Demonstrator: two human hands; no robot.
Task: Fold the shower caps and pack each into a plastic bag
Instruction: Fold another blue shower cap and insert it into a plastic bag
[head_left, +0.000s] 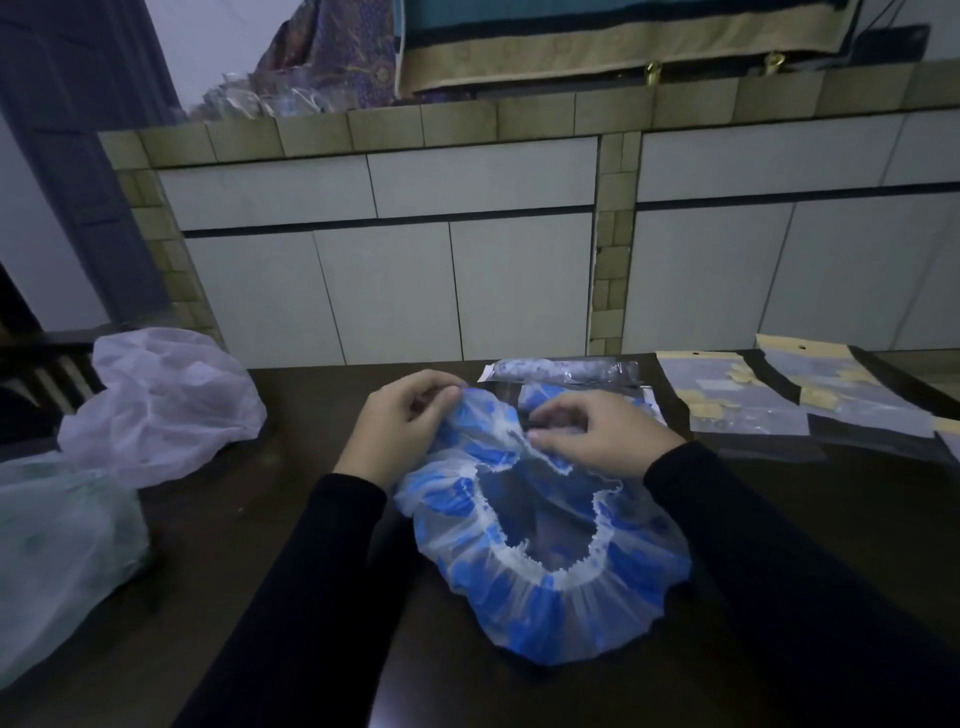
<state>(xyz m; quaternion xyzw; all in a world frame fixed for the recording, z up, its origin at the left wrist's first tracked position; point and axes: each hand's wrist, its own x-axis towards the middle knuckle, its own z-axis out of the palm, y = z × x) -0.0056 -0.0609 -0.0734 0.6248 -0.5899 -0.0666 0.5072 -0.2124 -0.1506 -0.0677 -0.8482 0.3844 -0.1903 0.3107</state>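
Observation:
A clear shower cap (545, 587) with blue blotches and a white ruffled elastic rim lies opening-up on the dark table (270, 545) in front of me. My left hand (400, 421) pinches the cap's far left edge between curled fingers. My right hand (602, 436) pinches the far rim just to the right, about a hand's width away. Behind my hands lies a packed cap in a clear plastic bag (561, 371), with another blue one partly hidden behind my right hand.
Several flat plastic bags with beige header cards (737, 395) lie at the right. A crumpled pale pink plastic bag (166, 400) and a greenish one (57, 540) sit at the left. A tiled counter wall rises behind the table.

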